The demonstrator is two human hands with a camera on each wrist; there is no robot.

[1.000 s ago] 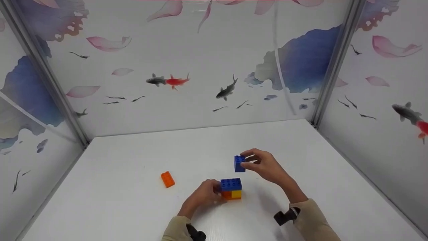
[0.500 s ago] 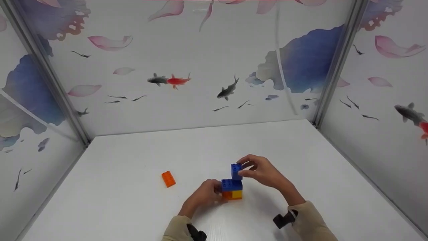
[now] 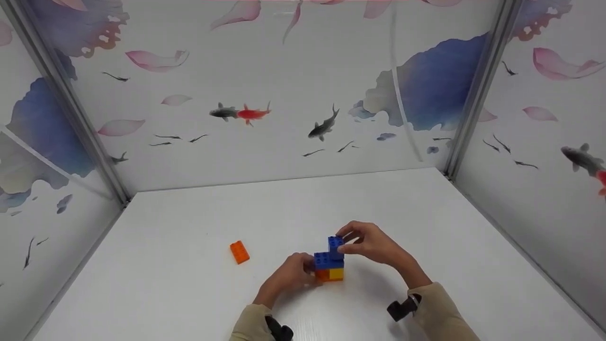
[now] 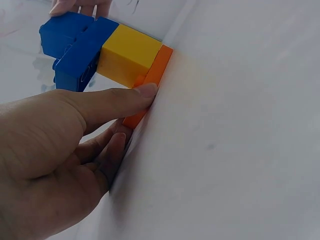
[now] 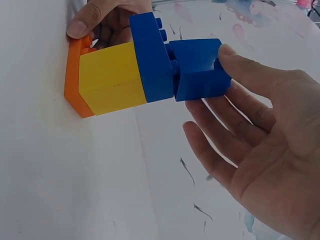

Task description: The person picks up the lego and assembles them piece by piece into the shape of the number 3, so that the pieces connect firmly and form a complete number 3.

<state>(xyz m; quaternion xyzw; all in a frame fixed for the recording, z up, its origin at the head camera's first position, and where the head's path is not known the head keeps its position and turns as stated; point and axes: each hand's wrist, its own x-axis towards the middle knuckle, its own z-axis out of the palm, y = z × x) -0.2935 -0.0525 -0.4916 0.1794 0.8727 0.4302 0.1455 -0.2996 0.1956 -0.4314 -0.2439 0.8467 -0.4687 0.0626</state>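
Observation:
My right hand point(image 3: 371, 241) pinches a small blue toy building brick point(image 5: 200, 70) between thumb and fingers. That brick sits over the right end of a longer blue brick point(image 3: 322, 260), slightly askew; in the right wrist view a narrow gap with studs shows between the two. Below the long brick is a yellow brick point(image 4: 127, 52), which stands on one end of a flat orange brick point(image 5: 75, 85) at the bottom of the stack. My left hand point(image 3: 294, 273) grips the other end of this orange base, its thumb on the edge near the orange studs.
A loose flat orange brick point(image 3: 239, 252) lies on the white table point(image 3: 189, 293), left of the stack. White panels printed with fish and petals stand around the table at the back point(image 3: 284, 156) and sides.
My right hand has lowered the small blue brick from above and beyond the stack onto the long blue brick's right end. My left hand stays on the base.

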